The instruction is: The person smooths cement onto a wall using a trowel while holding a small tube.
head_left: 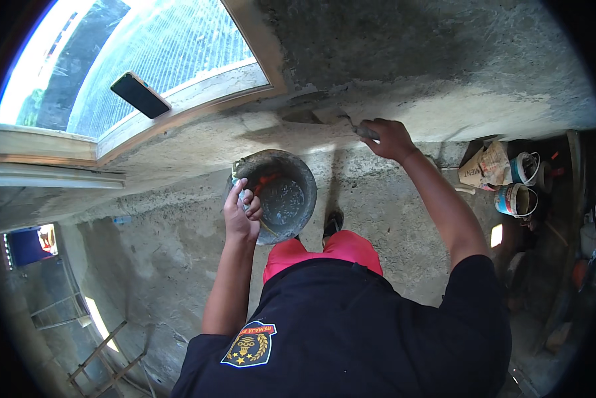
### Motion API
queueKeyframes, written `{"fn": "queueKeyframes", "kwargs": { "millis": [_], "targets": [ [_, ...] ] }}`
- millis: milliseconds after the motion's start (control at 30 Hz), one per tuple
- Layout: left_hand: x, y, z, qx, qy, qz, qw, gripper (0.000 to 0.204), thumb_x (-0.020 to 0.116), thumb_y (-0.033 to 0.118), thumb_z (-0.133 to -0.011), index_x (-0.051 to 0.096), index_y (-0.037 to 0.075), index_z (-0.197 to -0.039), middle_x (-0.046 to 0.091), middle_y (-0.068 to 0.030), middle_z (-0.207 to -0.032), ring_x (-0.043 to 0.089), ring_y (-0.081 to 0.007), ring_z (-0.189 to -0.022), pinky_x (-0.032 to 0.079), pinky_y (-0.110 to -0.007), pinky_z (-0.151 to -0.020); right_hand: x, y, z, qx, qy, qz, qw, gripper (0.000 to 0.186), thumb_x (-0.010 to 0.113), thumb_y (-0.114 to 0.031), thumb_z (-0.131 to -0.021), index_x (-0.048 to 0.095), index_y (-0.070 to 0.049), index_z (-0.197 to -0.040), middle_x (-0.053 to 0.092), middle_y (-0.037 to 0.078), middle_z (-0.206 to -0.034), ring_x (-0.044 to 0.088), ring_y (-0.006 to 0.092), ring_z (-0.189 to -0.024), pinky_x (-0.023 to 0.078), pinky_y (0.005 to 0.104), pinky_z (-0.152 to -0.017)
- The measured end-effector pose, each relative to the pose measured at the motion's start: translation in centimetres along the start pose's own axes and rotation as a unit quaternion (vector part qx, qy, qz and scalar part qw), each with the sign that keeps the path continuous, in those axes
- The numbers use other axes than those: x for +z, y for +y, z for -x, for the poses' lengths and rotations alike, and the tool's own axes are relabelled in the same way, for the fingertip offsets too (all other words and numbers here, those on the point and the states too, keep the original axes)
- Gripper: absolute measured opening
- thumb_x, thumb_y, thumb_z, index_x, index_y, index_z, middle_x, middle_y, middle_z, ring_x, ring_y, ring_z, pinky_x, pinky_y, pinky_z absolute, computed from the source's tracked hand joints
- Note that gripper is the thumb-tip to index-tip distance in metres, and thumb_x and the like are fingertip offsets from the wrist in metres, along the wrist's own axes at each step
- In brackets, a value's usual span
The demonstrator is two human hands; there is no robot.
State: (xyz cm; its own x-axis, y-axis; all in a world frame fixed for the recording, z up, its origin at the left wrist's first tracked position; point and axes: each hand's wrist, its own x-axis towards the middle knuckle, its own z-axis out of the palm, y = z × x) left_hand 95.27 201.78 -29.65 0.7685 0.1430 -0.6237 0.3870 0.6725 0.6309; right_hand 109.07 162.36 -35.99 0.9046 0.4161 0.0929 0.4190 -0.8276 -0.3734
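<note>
My right hand (pixel 389 139) is closed around the handle of a trowel (pixel 304 118), whose blade is up at the grey plastered wall (pixel 404 60). Whether the blade touches the wall is hard to tell. On the left, my left hand (pixel 241 213) grips a dark bucket (pixel 304 174) at its near-left rim, with a pale greenish piece, perhaps its handle or a cloth, between the fingers. The bucket hangs tilted in front of my legs. Grey wet-looking residue and an orange patch show inside it.
A phone (pixel 141 95) leans on the wooden window frame (pixel 198 99) at upper left. Paint pails (pixel 512 199) and a torn cement bag (pixel 487 166) stand by the wall at right. A wooden ladder-like frame (pixel 105 355) lies at lower left. Rough concrete floor (pixel 172 265) spreads around my feet.
</note>
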Motion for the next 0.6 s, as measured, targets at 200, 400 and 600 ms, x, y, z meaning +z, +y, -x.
{"fn": "queueKeyframes", "kwargs": {
  "millis": [200, 400, 600],
  "targets": [
    [-0.4, -0.3, 0.1, 0.005, -0.007, 0.004, 1.000, 0.024, 0.056, 0.034, -0.103, 0.056, 0.013, -0.115, 0.041, 0.0044, -0.070, 0.030, -0.0071, -0.047, 0.021, -0.023, -0.041, -0.6, 2.1, 2.0, 0.002, 0.092, -0.037, 0.995, 0.042, 0.076, -0.030, -0.086, 0.068, -0.011, -0.122, 0.074, 0.012, -0.105, 0.072, 0.0322, -0.090, 0.059, 0.0420, -0.081],
    [-0.6, -0.7, 0.2, 0.008, -0.001, -0.005, 1.000, 0.024, 0.057, 0.034, -0.103, 0.056, 0.013, -0.115, 0.040, 0.0043, -0.070, 0.030, -0.0069, -0.047, 0.021, -0.023, -0.041, 1.4, 0.2, -2.5, 0.046, -0.025, -0.021, 0.998, 0.042, 0.073, -0.038, -0.087, 0.070, -0.015, -0.122, 0.074, 0.013, -0.109, 0.070, 0.0340, -0.103, 0.056, 0.0444, -0.091],
    [-1.2, -0.2, 0.5, 0.013, -0.004, 0.010, 1.000, 0.025, 0.057, 0.034, -0.103, 0.056, 0.013, -0.116, 0.041, 0.0043, -0.070, 0.030, -0.0069, -0.047, 0.022, -0.023, -0.041, 1.9, -0.9, -1.0, 0.004, -0.034, -0.019, 0.999, 0.042, 0.073, -0.035, -0.088, 0.068, -0.012, -0.123, 0.074, 0.013, -0.111, 0.071, 0.0336, -0.099, 0.057, 0.0436, -0.088]
  ]
}}
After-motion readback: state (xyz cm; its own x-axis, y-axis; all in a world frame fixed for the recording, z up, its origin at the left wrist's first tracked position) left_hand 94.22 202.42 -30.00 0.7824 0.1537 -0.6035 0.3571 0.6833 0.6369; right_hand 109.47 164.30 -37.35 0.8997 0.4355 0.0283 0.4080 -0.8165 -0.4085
